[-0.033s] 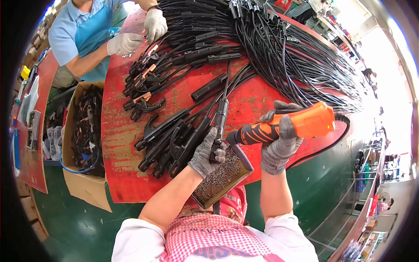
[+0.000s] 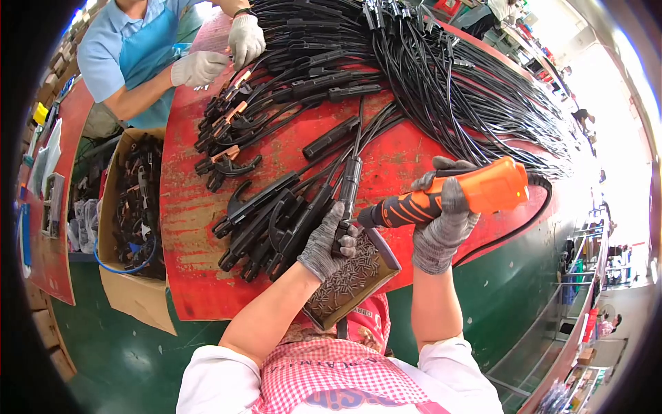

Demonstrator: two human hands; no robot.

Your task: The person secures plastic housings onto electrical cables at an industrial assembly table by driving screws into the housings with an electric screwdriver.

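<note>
My left hand (image 2: 329, 240), in a grey knit glove, is closed round a black electrode holder (image 2: 350, 181) whose cable runs away over the table. In my gloved right hand (image 2: 445, 224) is an orange and black electric screwdriver (image 2: 493, 188), lying nearly level. Its dark nose points left and meets the electrode holder beside my left fingers; the exact contact is hidden. Below both hands an open box (image 2: 387, 265) holds many small screws (image 2: 345, 279). Several more black electrode holders (image 2: 258, 231) lie left of my left hand.
The red table (image 2: 200, 241) carries a large bundle of black cables (image 2: 441, 90) and clamps with copper-coloured jaws (image 2: 227, 153). Across it, at the far left, a co-worker in white gloves (image 2: 200, 67) handles small parts. A carton of black parts (image 2: 110, 228) stands at the table's left edge.
The screwdriver's rear end has risen very slightly with my right hand. My left hand and the electrode holder look the same.
</note>
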